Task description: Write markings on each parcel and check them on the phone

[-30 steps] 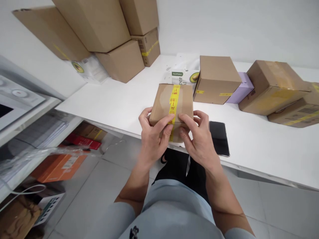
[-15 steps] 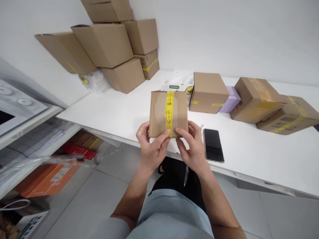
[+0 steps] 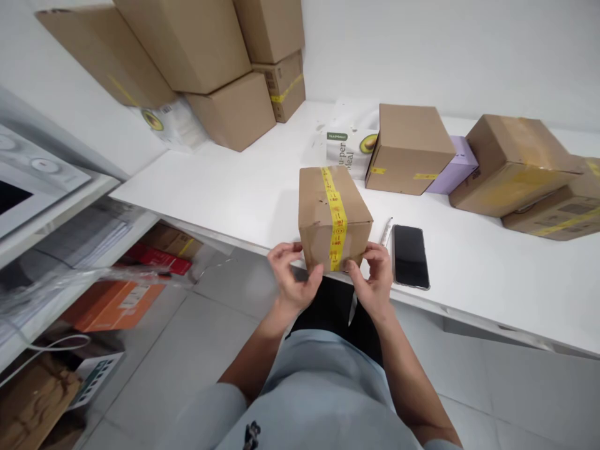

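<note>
A plain white wall (image 3: 422,56) rises behind the counter's (image 3: 225,187) back edge; another pale wall (image 3: 112,128) borders its left edge. White open shelves (image 3: 105,189) stand by the front left corner. Large grey tiles cover the floor (image 3: 187,337).

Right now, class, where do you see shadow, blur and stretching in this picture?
Head view: faint shadow on the table left of the central box; the left sleeve looks blurred; the top-left carton looks stretched toward the corner.
</note>
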`<state>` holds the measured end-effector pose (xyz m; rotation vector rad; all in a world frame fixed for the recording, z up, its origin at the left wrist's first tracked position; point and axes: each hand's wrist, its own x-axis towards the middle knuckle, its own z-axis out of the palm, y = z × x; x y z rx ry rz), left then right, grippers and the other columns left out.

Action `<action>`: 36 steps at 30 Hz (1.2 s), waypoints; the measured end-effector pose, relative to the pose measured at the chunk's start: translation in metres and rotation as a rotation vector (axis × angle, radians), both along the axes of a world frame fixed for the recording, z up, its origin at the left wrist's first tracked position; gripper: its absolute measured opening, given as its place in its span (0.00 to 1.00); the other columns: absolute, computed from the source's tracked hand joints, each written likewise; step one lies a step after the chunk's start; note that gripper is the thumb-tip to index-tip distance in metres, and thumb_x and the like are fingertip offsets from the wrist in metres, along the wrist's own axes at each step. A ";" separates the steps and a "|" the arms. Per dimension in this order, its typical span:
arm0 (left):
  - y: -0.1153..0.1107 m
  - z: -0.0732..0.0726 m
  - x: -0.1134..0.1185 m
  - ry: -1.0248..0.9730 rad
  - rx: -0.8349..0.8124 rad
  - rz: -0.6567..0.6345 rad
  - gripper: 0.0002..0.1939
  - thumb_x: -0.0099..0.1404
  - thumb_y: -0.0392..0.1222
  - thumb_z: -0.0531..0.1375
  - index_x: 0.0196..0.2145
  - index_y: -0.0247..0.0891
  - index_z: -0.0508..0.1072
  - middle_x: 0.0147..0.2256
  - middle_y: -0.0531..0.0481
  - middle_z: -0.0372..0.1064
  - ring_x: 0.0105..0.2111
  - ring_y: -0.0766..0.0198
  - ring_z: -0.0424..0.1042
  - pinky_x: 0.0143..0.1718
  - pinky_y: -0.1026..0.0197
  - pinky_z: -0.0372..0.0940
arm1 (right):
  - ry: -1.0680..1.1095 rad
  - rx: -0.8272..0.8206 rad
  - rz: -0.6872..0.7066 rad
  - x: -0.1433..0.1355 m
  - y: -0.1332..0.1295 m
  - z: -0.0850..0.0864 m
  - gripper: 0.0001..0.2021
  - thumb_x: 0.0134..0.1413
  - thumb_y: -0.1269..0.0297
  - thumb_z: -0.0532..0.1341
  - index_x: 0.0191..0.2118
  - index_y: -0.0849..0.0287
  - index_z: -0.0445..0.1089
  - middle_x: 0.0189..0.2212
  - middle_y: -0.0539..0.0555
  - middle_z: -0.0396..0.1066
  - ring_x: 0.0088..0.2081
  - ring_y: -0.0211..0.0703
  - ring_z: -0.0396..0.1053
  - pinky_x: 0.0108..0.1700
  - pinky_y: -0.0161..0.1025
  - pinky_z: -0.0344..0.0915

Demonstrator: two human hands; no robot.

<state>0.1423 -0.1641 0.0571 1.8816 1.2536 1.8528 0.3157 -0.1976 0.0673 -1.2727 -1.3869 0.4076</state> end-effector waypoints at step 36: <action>0.012 0.012 -0.015 0.263 0.005 -0.057 0.08 0.73 0.46 0.57 0.49 0.53 0.71 0.51 0.47 0.58 0.53 0.62 0.66 0.43 0.60 0.71 | -0.743 -0.399 -0.150 0.071 0.021 0.028 0.20 0.64 0.70 0.50 0.57 0.56 0.71 0.45 0.64 0.68 0.46 0.55 0.65 0.45 0.56 0.69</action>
